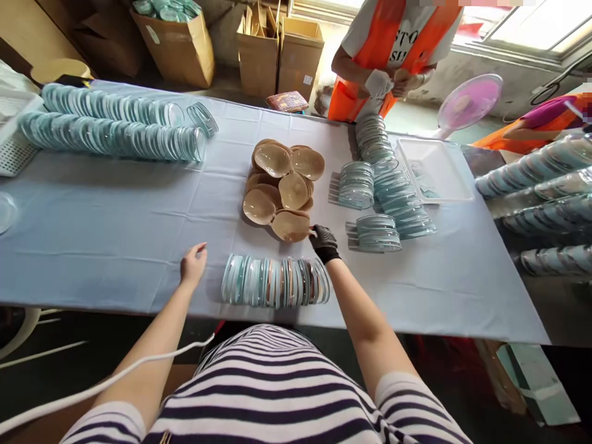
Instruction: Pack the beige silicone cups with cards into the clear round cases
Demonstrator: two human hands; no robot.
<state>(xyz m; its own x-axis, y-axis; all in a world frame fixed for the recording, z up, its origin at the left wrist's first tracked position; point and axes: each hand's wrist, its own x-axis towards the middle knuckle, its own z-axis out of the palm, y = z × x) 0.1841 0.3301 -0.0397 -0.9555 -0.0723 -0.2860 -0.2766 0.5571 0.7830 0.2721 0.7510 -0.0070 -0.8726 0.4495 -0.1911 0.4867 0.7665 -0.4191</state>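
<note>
In the middle of the table lies a pile of glossy tan adhesive bras [291, 227], their cups joined in pairs and stacked. My right hand [324, 243], in a dark glove with bare fingertips, pinches the edge of the nearest cup at the pile's lower right. My left hand [193, 265] is bare and hovers over or rests on the cloth, left of the pile. Nothing shows in it, and its fingers are loosely extended. Just in front of me, between my hands, stands a row of clear round plastic cases [276, 282], some with tan or dark contents.
Long rows of clear cases [115, 137] lie at the far left. More stacked cases [378, 233] and a white tray [435, 169] stand on the right. Across the table is a person in an orange vest [356, 74]. A white cable [115, 373] crosses my left forearm.
</note>
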